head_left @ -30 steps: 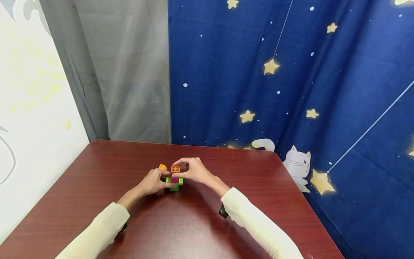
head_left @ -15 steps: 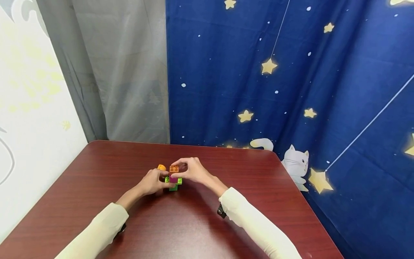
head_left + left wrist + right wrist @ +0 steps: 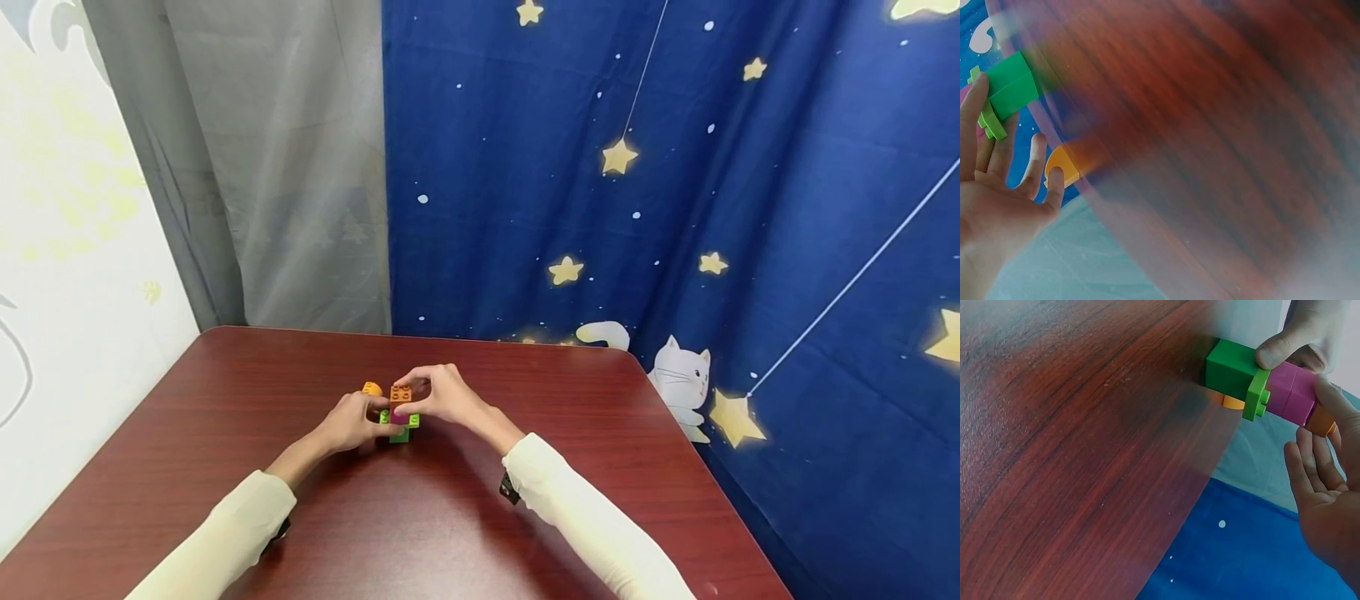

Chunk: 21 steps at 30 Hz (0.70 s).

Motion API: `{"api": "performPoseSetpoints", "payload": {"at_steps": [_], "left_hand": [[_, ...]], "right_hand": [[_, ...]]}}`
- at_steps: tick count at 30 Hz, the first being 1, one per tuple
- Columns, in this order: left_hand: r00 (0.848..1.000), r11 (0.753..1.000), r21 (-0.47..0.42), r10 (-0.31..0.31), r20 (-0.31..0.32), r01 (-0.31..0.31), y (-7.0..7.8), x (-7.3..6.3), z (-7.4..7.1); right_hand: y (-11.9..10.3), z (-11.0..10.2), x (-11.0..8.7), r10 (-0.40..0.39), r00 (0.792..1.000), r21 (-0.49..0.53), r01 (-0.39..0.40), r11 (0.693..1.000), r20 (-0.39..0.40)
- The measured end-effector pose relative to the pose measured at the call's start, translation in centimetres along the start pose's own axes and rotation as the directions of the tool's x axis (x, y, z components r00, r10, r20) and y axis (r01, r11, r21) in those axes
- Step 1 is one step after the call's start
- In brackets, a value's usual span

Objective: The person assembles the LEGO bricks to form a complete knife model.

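A toy brick stack stands on the table between my hands. From the bottom it has a green block (image 3: 1229, 365), a thin lime plate (image 3: 1256, 395), magenta blocks (image 3: 1288, 390) and an orange block (image 3: 401, 393) on top. My left hand (image 3: 348, 423) grips the lower part, its thumb on the green block near the lime plate. My right hand (image 3: 444, 396) pinches the upper part, thumb against the magenta and orange blocks. Behind the left hand's fingers lies a separate yellow-orange rounded block (image 3: 1063, 165), close to the little finger. Fingers hide parts of the stack.
The reddish-brown table (image 3: 420, 533) has rounded far corners. Past its far edge hang a grey curtain (image 3: 300, 183) and a blue star-patterned curtain (image 3: 517, 167). A white patterned panel (image 3: 75, 292) stands at the left.
The head view has shifted slightly, so everything appears a little further left. Both hands keep their hold on the brick stack, with no clear movement against the table.
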<state>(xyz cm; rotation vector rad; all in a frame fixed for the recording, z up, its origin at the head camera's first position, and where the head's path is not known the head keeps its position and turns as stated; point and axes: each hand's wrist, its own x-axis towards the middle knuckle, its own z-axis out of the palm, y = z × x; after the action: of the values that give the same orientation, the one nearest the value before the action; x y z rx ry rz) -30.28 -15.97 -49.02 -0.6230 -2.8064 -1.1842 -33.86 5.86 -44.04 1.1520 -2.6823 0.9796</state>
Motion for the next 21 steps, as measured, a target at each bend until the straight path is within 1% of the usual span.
{"api": "performPoseSetpoints", "payload": {"at_steps": [6, 13, 17, 21], "left_hand": [[1.000, 1.000, -0.001, 0.021, 0.002, -0.021, 0.01, -0.22, 0.14], [1.000, 1.000, -0.006, 0.020, 0.002, -0.020, 0.19, -0.44, -0.03], [1.000, 1.000, -0.002, 0.015, 0.006, -0.015, 0.29, -0.66, -0.19], [1.000, 1.000, 0.000, 0.027, 0.012, -0.027, 0.33, -0.75, -0.25]], "right_hand": [[-0.05, 0.17, -0.30, 0.012, 1.000, 0.021, -0.012, 1.000, -0.007], [-0.27, 0.05, -0.41, 0.011, 1.000, 0.012, -0.011, 1.000, -0.004], [-0.26, 0.16, -0.31, 0.014, 1.000, 0.013, -0.014, 1.000, 0.012], [-0.10, 0.27, -0.33, 0.008, 1.000, 0.027, -0.008, 1.000, 0.014]]}}
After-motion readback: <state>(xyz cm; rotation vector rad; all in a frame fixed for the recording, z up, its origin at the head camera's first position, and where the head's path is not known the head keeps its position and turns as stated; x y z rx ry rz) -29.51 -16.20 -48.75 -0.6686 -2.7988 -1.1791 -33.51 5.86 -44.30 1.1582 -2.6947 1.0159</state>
